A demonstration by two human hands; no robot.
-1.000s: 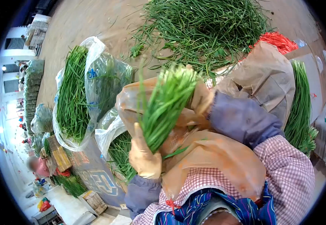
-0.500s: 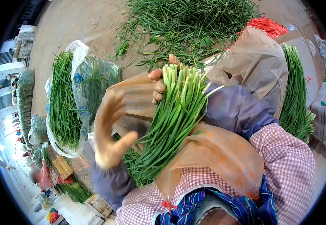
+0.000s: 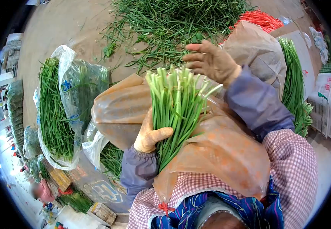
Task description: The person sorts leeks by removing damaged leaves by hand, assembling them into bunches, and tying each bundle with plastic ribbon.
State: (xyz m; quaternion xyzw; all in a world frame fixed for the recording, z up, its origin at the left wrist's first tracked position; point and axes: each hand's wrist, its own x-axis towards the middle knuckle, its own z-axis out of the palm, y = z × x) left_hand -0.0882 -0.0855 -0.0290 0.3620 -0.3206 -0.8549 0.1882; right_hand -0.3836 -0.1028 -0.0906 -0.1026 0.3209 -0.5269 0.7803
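A bunch of green stalks [image 3: 175, 110] with pale cut ends pointing away from me stands over my lap. My left hand [image 3: 150, 133], in a tan glove, is wrapped round its left side, thumb across the stalks. Beyond the bunch's upper right, my right hand [image 3: 211, 61] is raised with its gloved fingers apart and holds nothing; bare fingertips show. A brownish translucent plastic apron [image 3: 226, 152] covers my lap beneath the bunch.
A loose green heap [image 3: 180, 23] lies on the floor ahead, near red strands [image 3: 260, 21]. Bagged greens [image 3: 55, 110] stand at left. More stalks [image 3: 293, 76] lie at right beside a cardboard sheet. A person in pink [image 3: 45, 191] is far left.
My left hand has moved right and closed on the bunch. My right hand has let go and moved up and right. The view has shifted a little.
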